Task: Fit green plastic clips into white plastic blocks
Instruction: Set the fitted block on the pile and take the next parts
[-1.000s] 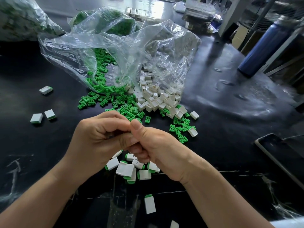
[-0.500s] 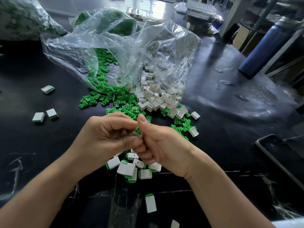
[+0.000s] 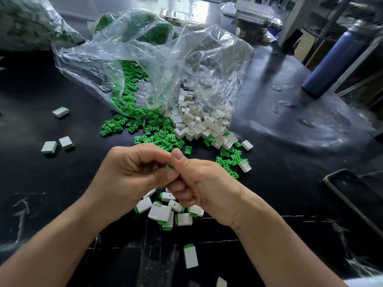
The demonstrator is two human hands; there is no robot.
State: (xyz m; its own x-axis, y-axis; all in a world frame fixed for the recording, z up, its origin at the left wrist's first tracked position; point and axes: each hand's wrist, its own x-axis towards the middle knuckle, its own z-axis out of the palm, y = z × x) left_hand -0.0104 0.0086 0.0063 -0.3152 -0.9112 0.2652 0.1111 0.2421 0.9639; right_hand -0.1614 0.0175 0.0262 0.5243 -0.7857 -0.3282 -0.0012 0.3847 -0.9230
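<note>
My left hand [image 3: 132, 175] and my right hand [image 3: 203, 183] meet above the black table [image 3: 290, 141], fingers curled tightly together. A sliver of a green clip [image 3: 171, 165] shows between the thumbs, pinched by my right hand. What my left hand holds is hidden inside its fingers. Loose green clips [image 3: 145, 129] spill from a clear plastic bag [image 3: 157, 65], beside a heap of white blocks [image 3: 199, 125]. Below my hands lies a pile of white blocks with green clips fitted [image 3: 165, 212].
Three fitted blocks [image 3: 60, 111] lie apart at the left, one more [image 3: 190, 256] near the front edge. A phone [image 3: 356, 195] lies at the right. A blue bottle [image 3: 335, 61] stands at the back right. Another bag of green parts [image 3: 27, 23] sits at the back left.
Both hands stayed joined and shifted slightly away from me and to the right. A bit of green clip came into sight between the thumbs.
</note>
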